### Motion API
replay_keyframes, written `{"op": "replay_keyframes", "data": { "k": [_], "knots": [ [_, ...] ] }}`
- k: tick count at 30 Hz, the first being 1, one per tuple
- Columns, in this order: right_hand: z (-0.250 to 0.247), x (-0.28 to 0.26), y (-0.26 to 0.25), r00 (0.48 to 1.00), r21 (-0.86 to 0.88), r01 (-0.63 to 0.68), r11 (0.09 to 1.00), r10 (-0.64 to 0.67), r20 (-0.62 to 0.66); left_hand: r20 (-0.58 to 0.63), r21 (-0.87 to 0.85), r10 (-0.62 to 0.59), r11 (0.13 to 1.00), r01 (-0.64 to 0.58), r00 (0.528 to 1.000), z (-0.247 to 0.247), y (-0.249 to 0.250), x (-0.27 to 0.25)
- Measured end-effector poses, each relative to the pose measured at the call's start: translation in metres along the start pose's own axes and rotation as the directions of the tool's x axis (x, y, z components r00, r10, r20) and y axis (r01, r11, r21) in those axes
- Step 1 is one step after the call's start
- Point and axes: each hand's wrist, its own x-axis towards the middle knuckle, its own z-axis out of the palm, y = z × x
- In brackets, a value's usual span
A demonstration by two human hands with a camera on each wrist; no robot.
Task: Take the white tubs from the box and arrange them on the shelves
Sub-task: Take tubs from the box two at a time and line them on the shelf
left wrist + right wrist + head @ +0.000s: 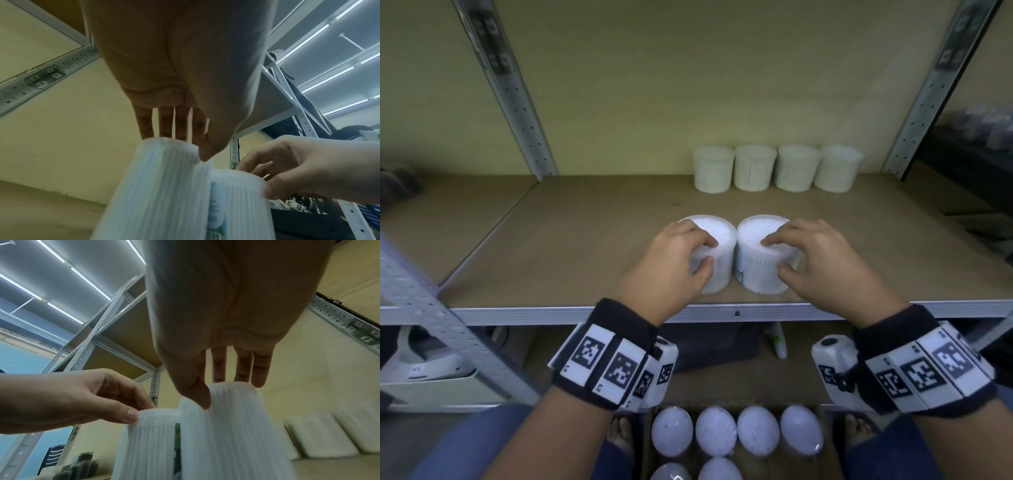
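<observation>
Boxed tubs wait below; with each grip clamped on 1 tub, left hand and right hand should slide both along the shelf to the back row.

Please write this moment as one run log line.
left hand grips left tub | right hand grips right tub | on shelf

The left hand covers the near side and part of the lid of the left tub; the right hand covers the right side of the right tub. The label on the right tub is too blurred to read. Both wrist views smear the tub walls with motion blur and cut off the tub bases at the bottom edge. In the box, the two nearest tub lids are cropped by the head view's bottom edge
</observation>
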Motion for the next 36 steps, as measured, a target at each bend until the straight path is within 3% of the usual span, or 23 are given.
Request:
{"op": "replay_keyframes", "data": {
  "k": [13, 24, 36],
  "knots": [
    [0.013, 0.04, -0.018, 0.997, -0.042, 0.062, 0.997, -0.06, 0.057, -0.037, 0.118, -0.139, 0.983, 0.143, 0.99, -0.011, -0.011, 0.014],
    [0.031, 0.129, -0.045, 0.978, -0.176, 0.146, 0.973, -0.115, 0.175, 0.029, 0.161, -0.285, 0.947, 0.277, 0.958, -0.021, -0.074, 0.067],
    [0.073, 0.228, -0.058, 0.975, -0.179, 0.164, 0.97, -0.132, 0.181, -0.05, 0.144, -0.339, 0.929, 0.342, 0.94, -0.024, -0.145, 0.124]
  ]
}}
